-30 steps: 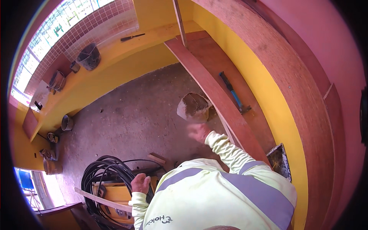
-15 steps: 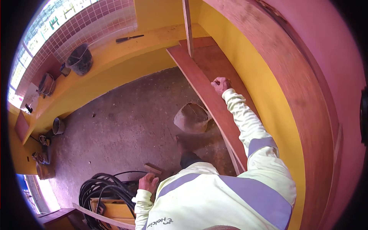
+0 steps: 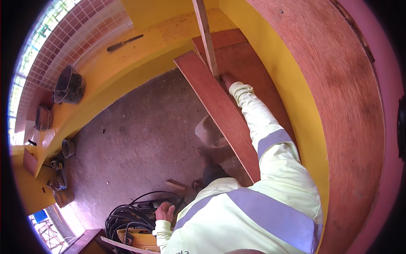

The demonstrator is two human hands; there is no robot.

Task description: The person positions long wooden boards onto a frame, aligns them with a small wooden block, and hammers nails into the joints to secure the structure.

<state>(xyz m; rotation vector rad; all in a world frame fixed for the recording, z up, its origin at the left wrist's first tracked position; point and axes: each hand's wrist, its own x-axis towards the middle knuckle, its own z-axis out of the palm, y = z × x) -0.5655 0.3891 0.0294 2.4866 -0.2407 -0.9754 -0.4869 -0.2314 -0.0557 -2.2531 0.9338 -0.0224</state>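
My right arm reaches along two reddish plywood boards lying on the right-hand ledge. My right hand is beside the foot of an upright wooden batten; its fingers are mostly hidden and blurred. My left hand is low at my side, fingers curled, above a coil of black cable on a yellow object; whether it holds anything is unclear. Below the boards a pale bag or bucket sits on the floor, partly covered by the board's edge.
A yellow ledge under a grille window carries a long dark tool and buckets. Containers stand along the lower left wall. A short wood offcut lies on the floor. A wide plywood panel runs down the right.
My right hand has moved from over the floor up along the boards to the batten's foot. The blue-handled hammer seen earlier is no longer visible. My left hand has shifted slightly.
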